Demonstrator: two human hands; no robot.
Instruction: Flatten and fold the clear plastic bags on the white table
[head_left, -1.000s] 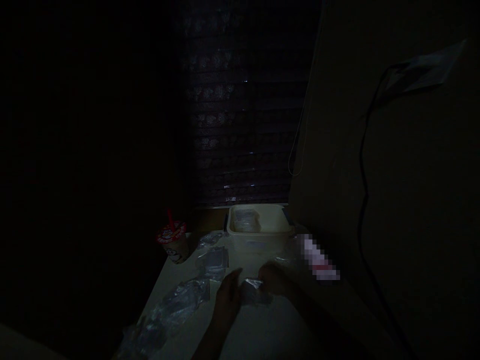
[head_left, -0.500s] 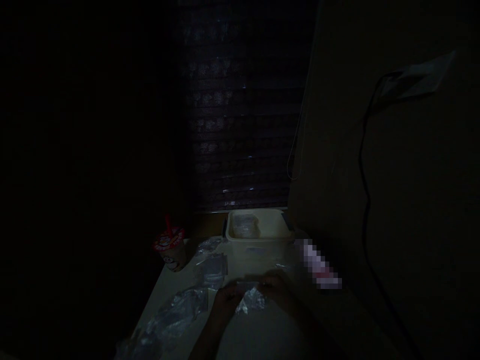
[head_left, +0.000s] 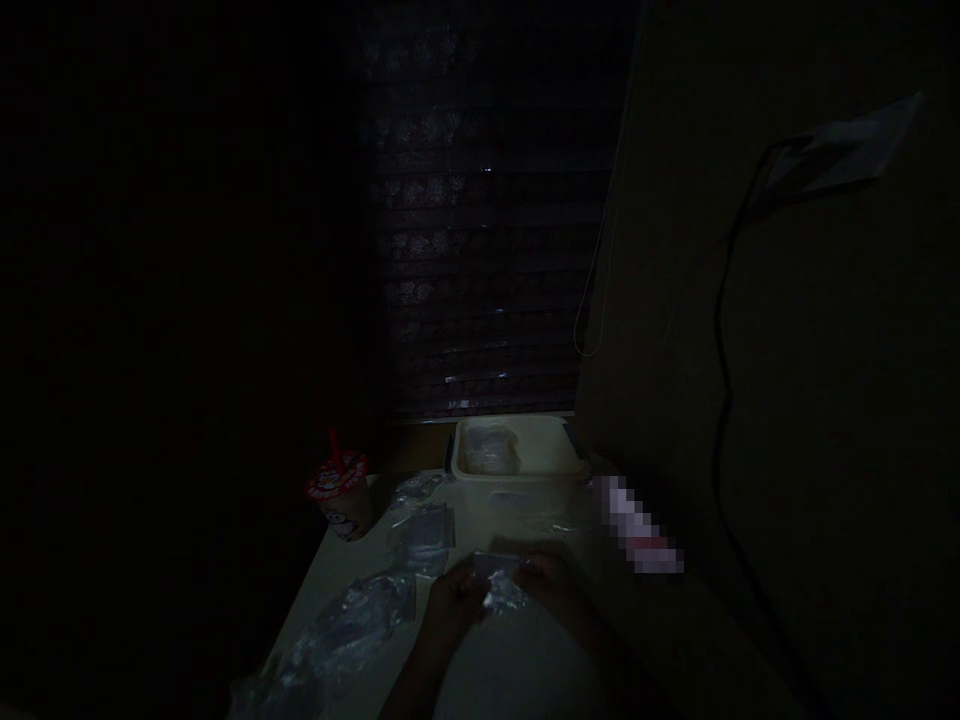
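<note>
The scene is very dark. Between my two hands a clear plastic bag (head_left: 501, 578) is held over the white table (head_left: 517, 660), its crinkled lower part catching the light. My left hand (head_left: 454, 592) pinches its left edge, and my right hand (head_left: 546, 578) grips its right side. Left of my hands lie more clear plastic bags (head_left: 426, 540), some flat and stacked, others in a crumpled heap (head_left: 360, 620). Just beyond my hands stands a pale plastic bin (head_left: 517, 490) with a stack of clear packets (head_left: 489, 450) inside at its left.
A drink cup (head_left: 346, 505) with a red lid and straw stands at the table's left edge. A pixelated pink-white item (head_left: 637, 525) is right of the bin. Behind is a window blind (head_left: 487, 250); a black cable (head_left: 721, 400) hangs along the right wall.
The bag between my hands now shows more of its flat upper part, and its crinkled part looks smaller. Both hands stay in nearly the same place.
</note>
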